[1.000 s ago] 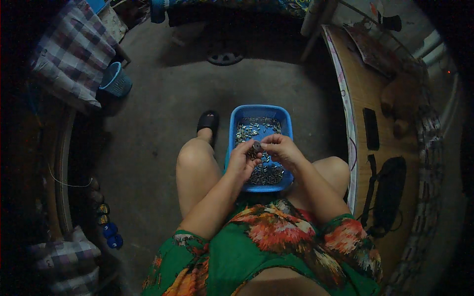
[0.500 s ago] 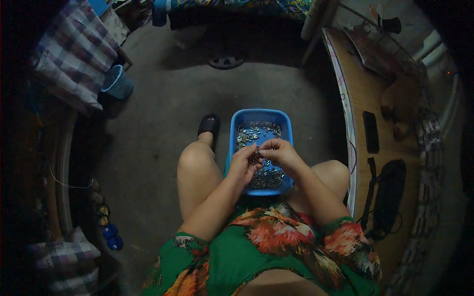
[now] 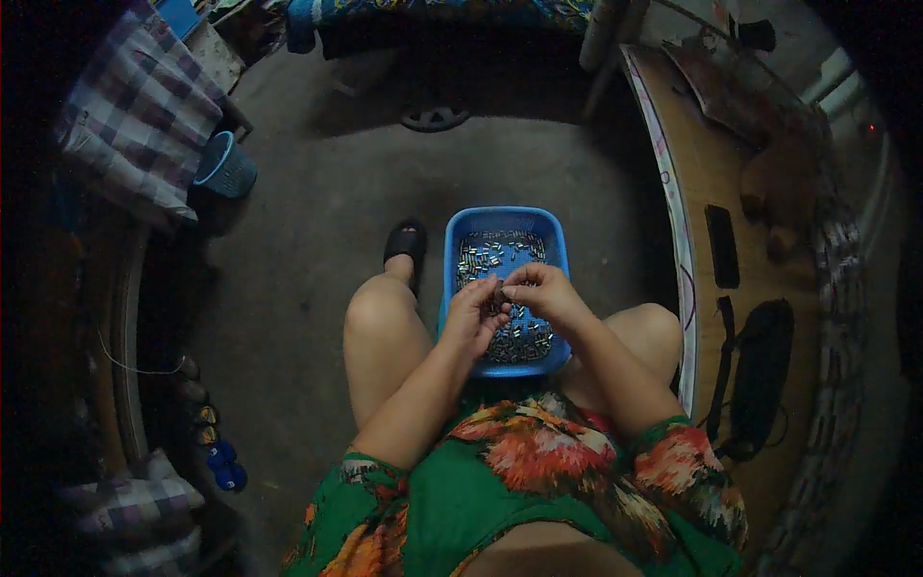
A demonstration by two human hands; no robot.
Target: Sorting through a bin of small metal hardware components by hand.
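Observation:
Between my knees stands a blue plastic basket (image 3: 452, 231) with many small shiny metal cylinders (image 3: 519, 343) spread over its bottom, some heaped at the near end and some at the far left. Above the middle of it, my left hand (image 3: 474, 313) is cupped, its fingers curled around several of the small metal cylinders. My right hand (image 3: 541, 291) meets it from the right, thumb and fingertips pinched together at the left fingertips. What the right fingertips pinch is too small to make out.
A wooden board or bench (image 3: 692, 125) runs along my right, bearing a dark phone-like slab (image 3: 721, 247) and a black bag (image 3: 764, 370). To the far left stands a small blue bin (image 3: 228, 165) beside a checked cloth (image 3: 144, 106). Blue round objects (image 3: 226, 466) lie on the floor at left.
The whole view has shifted slightly. Both hands stay together over the basket, with only slight finger movement; the left hand still cups the metal pieces.

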